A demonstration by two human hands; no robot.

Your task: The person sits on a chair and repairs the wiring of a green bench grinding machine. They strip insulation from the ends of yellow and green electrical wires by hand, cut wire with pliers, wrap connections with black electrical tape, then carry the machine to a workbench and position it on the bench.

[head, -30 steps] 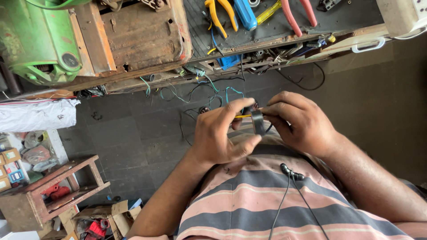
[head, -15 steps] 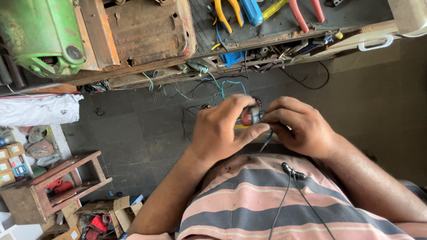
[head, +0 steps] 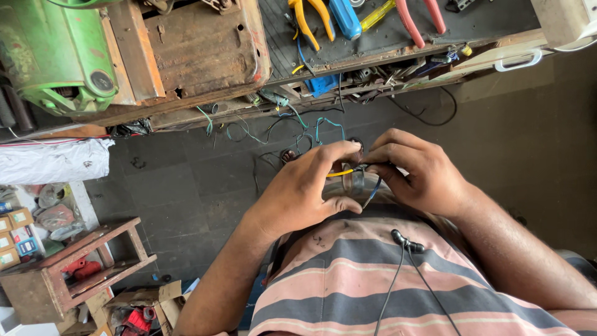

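Both of my hands meet in front of my chest, over a dark floor. My left hand pinches a thin yellow wire between thumb and forefinger. My right hand grips the other end of the same small part, a shiny rounded metal piece with a blue wire trailing off it. The fingers hide most of the part. My striped shirt fills the bottom of the head view, with a black cable hanging on it.
A worn workbench runs along the top, bearing a green machine, yellow pliers, red-handled pliers and a blue tool. Loose wires dangle from its edge. A wooden stool and boxes stand at the lower left.
My hands have stayed together on the part; the fingers have shifted and the yellow wire now shows between them. The view has drifted slightly.
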